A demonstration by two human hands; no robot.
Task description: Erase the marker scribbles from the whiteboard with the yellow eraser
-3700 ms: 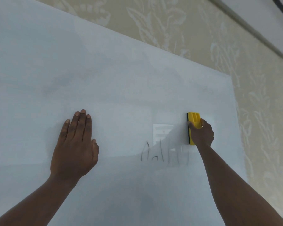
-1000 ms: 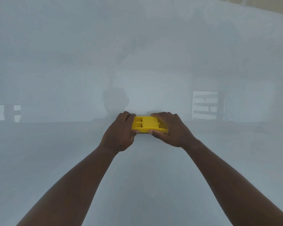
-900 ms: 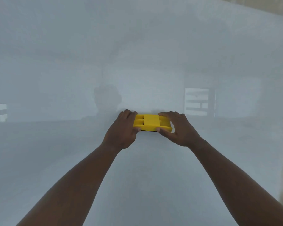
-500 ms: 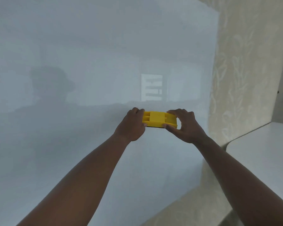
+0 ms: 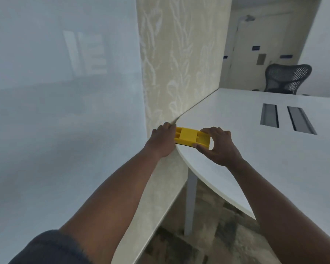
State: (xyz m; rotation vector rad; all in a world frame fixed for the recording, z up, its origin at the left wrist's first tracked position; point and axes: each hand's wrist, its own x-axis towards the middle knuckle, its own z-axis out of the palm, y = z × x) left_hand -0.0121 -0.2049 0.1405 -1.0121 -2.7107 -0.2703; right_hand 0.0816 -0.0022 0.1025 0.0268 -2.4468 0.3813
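Pinching the yellow eraser by its two short ends, the left hand closes over the end nearer the wall while the right hand clamps the other end between thumb below and fingers above. Both hands are curled tight on it, neither open. The eraser lies level, ribbed yellow back up, at the rounded corner of the white table; whether it rests on the top or hangs just above it cannot be told. Held two-handed and flat like this, it looks ready to be set down rather than wiped with. To the left, well apart from the eraser, the whiteboard shows no scribbles in the part visible, so the erasing seems finished. Patterned wallpaper fills the gap between board and table. Two recessed slots sit in the tabletop; their contents cannot be made out. An office chair stands beyond.
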